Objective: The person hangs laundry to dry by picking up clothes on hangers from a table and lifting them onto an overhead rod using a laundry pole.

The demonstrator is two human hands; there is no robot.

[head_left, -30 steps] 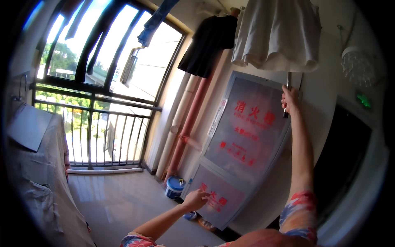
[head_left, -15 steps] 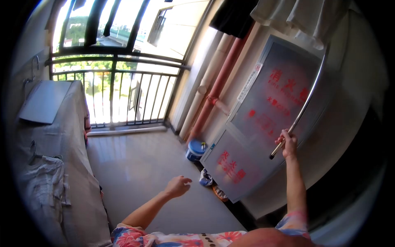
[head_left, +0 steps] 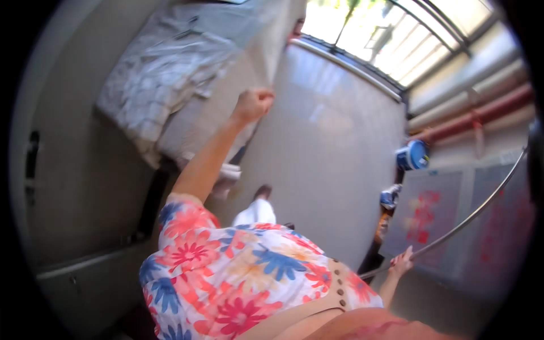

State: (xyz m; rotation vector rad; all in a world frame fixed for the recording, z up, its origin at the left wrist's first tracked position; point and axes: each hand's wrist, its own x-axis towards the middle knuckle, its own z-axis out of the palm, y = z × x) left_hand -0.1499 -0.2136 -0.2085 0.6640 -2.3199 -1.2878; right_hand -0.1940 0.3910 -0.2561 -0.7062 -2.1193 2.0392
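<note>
My right hand [head_left: 402, 262], low on the right, is wrapped round a long metal pole [head_left: 470, 218]. The pole looks curved through the lens; it runs up to the right edge and its far end is hard to see. On the other side, my left hand [head_left: 254, 105] hangs over the edge of the cloth-covered furniture with its fingers curled in, and nothing shows in it. Nearest to it lies a whitish checked shirt [head_left: 170, 82] on that cloth cover [head_left: 241, 65]. A hanger [head_left: 190, 27] is at the shirt's top end.
Shiny floor [head_left: 323, 153] runs to a barred railing [head_left: 419, 39]. At right stand a blue-lidded bucket [head_left: 416, 154], a small bag [head_left: 390, 196], a red pipe [head_left: 453, 127] and a grey cabinet with red lettering [head_left: 436, 209]. A foot [head_left: 263, 192] shows below me.
My view has swung left and down, towards the covered furniture and shirt. My left hand has come over the cover's edge with its fingers curled tighter. My right hand, still gripping the pole, is lower.
</note>
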